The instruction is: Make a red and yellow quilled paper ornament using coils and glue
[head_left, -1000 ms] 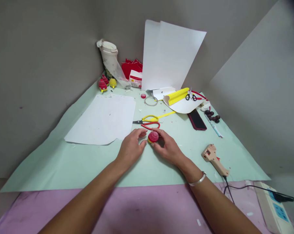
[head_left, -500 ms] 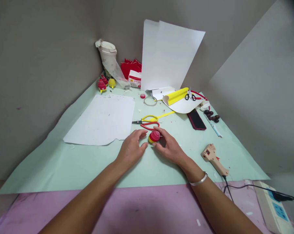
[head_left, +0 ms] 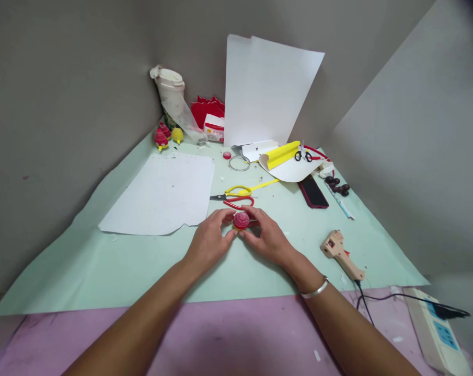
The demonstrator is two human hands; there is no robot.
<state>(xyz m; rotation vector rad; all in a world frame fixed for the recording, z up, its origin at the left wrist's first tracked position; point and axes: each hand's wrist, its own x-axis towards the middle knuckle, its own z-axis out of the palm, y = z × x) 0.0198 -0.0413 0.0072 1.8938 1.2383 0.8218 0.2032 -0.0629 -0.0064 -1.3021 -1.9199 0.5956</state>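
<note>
A small red ball with a ridged, coiled surface and a yellow underside (head_left: 241, 221) is between my two hands on the pale green sheet. My left hand (head_left: 209, 237) curls its fingertips and thumb against the ball's left side. From the right, my right hand (head_left: 266, 236) pinches it between thumb and fingers; a silver bracelet circles that wrist. Just beyond the fingers lie scissors (head_left: 247, 198) with one yellow and one red handle, blades pointing left. A narrow yellow strip (head_left: 265, 184) runs off behind them.
White paper (head_left: 161, 193) lies left. Similar red and yellow pieces (head_left: 161, 139) stand at the back left by a white lidded container (head_left: 171, 91). To the right are a phone (head_left: 313, 192), a glue gun (head_left: 342, 254) with its cord, and a power strip (head_left: 436, 329).
The ball has turned more upright, its red top now facing up and less yellow showing. My hands have closed in around it. The whole view has shifted slightly.
</note>
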